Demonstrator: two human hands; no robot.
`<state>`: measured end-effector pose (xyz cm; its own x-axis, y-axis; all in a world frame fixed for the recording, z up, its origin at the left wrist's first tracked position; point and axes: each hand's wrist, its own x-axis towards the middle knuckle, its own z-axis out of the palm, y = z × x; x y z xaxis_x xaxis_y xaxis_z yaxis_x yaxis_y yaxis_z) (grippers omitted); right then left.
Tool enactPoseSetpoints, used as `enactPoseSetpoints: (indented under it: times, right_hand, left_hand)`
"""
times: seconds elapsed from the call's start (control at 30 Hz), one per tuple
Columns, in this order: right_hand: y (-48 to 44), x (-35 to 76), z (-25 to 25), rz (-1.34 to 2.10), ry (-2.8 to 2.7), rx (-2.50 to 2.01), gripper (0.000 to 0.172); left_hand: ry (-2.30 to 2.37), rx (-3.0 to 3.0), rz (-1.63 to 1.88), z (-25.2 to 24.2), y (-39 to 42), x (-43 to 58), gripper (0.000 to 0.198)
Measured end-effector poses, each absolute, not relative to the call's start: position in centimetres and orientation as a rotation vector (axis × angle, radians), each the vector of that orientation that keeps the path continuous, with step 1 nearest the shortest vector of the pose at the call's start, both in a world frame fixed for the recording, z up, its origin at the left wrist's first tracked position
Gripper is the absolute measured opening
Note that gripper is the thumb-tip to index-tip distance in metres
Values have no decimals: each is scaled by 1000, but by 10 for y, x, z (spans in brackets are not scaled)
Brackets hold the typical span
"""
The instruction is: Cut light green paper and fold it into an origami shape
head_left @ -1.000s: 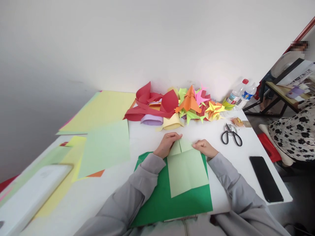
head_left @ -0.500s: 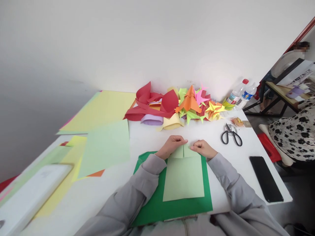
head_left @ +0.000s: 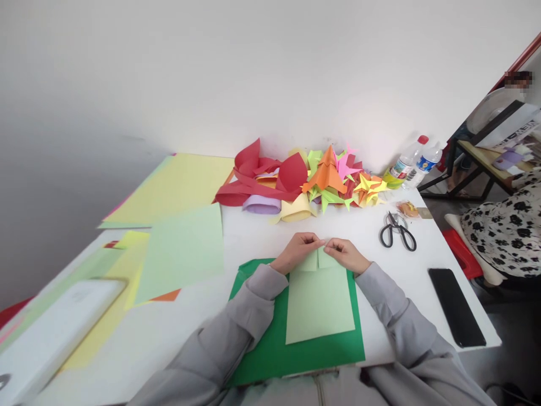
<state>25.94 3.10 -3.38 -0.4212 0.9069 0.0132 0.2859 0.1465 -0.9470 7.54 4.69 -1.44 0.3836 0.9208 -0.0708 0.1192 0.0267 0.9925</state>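
A pale green sheet of paper (head_left: 320,307) lies in front of me, its far end folded into two flaps with a slit between them. Pinched at the far edge of that paper is my left hand (head_left: 299,250), thumb and forefinger closed on it. My right hand (head_left: 345,255) pinches the same edge just to the right, its fingertips nearly touching those of the left. Both hands hide parts of the folded flaps. Beneath the paper is a dark green sheet (head_left: 257,361) that reaches the near table edge.
Black-handled scissors (head_left: 397,231) and a black phone (head_left: 457,307) lie to the right. Folded paper pieces (head_left: 327,172) and two bottles (head_left: 408,163) stand along the wall. Coloured sheets (head_left: 186,248) and a white device (head_left: 63,332) are at left. A person (head_left: 505,225) sits at far right.
My right hand has moved left, closer to my left hand, and its fingertips now meet the paper's far edge. The pale green paper has shifted and turned slightly.
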Motion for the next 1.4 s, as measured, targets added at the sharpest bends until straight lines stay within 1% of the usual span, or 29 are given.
enactPoseSetpoints:
  times: [0.2,0.5,0.7,1.2,1.4]
  right_hand:
    - [32,259,-34,1254,-1815,-1142,35]
    - [30,260,-26,1483,-1606,-1134,36]
    - [30,263,-26,1521,-1542,-1131,39]
    - [31,268,-24,1400,-1664,-1151,57]
    - [30,268,-24,1386,-1656,-1181,60]
  left_hand:
    - [980,1457,801,-16,46,78,35]
    - [1015,1304,866,-17,46,78,35]
    - [1043,1186,907,-11,45,75,39]
    - [1084,1080,1010,-14,46,75,37]
    - [1097,1084,1033,-16,47,74,36]
